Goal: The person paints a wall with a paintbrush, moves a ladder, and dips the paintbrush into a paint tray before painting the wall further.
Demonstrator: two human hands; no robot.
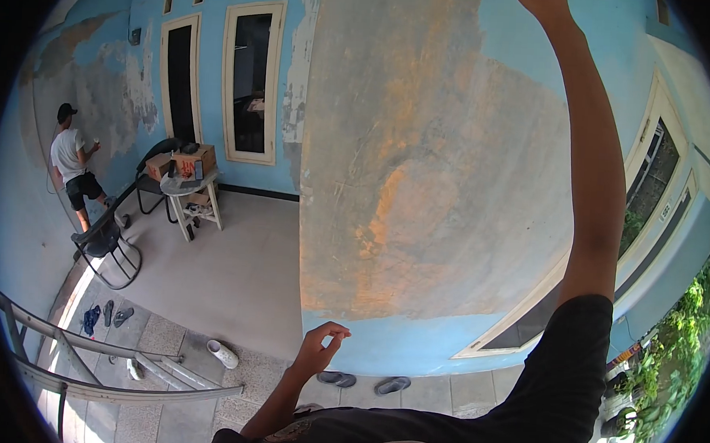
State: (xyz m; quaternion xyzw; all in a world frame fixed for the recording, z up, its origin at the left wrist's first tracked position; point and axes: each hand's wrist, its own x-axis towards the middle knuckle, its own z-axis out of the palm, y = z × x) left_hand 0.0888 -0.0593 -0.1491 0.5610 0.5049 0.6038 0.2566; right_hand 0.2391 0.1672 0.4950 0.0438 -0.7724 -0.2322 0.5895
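A wall section (436, 177) with scraped grey and orange patches and blue paint fills the middle of the view. My left hand (323, 348) is low in front of its left lower edge, fingers curled and thumb near the fingertips; whether anything small is between them cannot be made out. My right arm stretches up along the right side to the blue-painted upper part of the wall. Only the wrist and lower part of my right hand (541, 1) show at the top edge; its fingers are cut off by the frame.
A person (74, 162) stands by the far left wall. Near them are chairs (107, 242) and a round table (184, 185) with boxes. A metal railing (125, 395) crosses the lower left. Sandals (392, 385) lie below the wall; plants (678, 346) stand right.
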